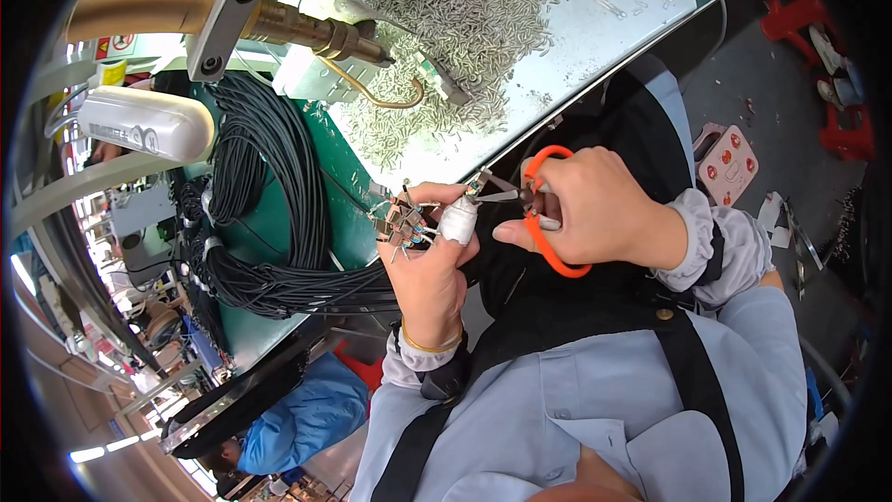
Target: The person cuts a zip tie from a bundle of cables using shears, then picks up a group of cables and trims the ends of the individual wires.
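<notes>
Through the head view, my only feed, I look down on a workshop bench: a pale tabletop [595, 42] spreads from 12 to 1 o'clock, loaded with a loose heap of small metal pieces [455, 14]. Bundled black cables [311, 214] lie at 9 to 10 o'clock, a brass-coloured machine nozzle [316, 37] juts in from 10 o'clock, and a co-worker in blue [302, 414] bends at 7 o'clock.

I judge the work to be partway. One small part [477, 184] stands at the scissors' blades, just past 12 o'clock from dial centre; I can't tell whether it has been cut. A cluster of metal-legged components [401, 223] at 9 o'clock sits by the same fingers; whether those are finished or waiting, I can't say.

The left hand [429, 284] reaches up from 7 o'clock, fingers curled, pinching the small part beside a white-wrapped digit [457, 221] and keeping the cluster outside its knuckles. The right hand [609, 204] comes in from 4 o'clock, wrist fairly straight, closed around orange-handled scissors [569, 268] whose blades point toward 9 o'clock.
</notes>
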Available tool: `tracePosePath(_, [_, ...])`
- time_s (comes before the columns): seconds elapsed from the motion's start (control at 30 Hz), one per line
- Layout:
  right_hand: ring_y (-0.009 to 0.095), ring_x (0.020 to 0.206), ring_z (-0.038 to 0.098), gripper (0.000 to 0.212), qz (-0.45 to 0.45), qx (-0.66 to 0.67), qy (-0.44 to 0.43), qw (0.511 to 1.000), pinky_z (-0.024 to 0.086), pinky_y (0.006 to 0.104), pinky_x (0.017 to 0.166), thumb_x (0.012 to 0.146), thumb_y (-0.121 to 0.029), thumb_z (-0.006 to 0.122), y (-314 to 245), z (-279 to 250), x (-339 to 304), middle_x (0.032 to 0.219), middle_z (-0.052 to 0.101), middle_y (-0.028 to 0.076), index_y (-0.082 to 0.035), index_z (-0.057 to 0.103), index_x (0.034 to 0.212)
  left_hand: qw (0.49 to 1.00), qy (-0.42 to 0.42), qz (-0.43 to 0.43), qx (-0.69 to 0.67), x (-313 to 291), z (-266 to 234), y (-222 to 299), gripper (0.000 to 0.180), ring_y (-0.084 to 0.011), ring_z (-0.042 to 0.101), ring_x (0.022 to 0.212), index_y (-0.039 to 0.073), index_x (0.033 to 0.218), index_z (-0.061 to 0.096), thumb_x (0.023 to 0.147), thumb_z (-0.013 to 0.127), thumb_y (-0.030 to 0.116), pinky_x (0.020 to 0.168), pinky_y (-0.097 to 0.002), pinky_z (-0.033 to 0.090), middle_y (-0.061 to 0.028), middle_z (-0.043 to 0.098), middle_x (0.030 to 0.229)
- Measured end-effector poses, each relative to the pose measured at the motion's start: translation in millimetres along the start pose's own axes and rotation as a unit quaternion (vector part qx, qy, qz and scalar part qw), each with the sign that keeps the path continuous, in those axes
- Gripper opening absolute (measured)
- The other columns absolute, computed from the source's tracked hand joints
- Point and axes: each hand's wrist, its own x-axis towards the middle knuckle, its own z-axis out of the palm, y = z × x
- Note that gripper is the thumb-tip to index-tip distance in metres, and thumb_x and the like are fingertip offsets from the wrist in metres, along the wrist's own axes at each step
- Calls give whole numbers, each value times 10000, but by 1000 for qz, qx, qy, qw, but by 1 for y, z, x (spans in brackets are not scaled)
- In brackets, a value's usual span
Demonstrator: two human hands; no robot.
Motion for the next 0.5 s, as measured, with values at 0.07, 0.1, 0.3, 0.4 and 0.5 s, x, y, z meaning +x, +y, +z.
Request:
tracePosePath(0.07, [99,424,516,303,2,-47,-5,999,389,263,413,732,-252,692,2,5,-1,471,489,46,0,530,685,1000,2,3,7,1,1,1,176,-48,389,516,-25,887,557,718,583,-67,411,-179,267,-18,455,690])
tracePosePath(0.1, [101,428,518,297,0,-50,10,999,388,264,413,743,-243,681,2,8,-1,468,486,48,-1,527,666,1000,4,7,13,2,2,1,172,-48,390,517,-22,886,558,722,580,-67,412,-178,263,-17,459,693])
tracePosePath(0.3, [107,431,517,265,135,238,-107,956,379,266,406,804,-195,613,4,4,9,471,489,62,4,506,665,997,-36,-72,-4,32,-7,4,160,-45,364,492,-3,901,552,748,573,-44,404,-179,245,0,453,683])
tracePosePath(0.4, [99,428,507,232,146,372,-28,916,372,254,403,826,-183,580,2,-2,17,494,499,54,7,507,716,981,-81,-127,-125,64,-12,2,149,-42,321,462,14,908,538,766,576,-12,393,-180,239,18,436,656])
tracePosePath(0.5, [91,425,496,207,116,374,70,917,366,241,400,841,-177,558,7,-4,37,522,507,43,10,508,769,983,-67,-111,-134,83,-7,5,136,-40,299,451,19,909,526,780,570,12,387,-181,236,21,428,643])
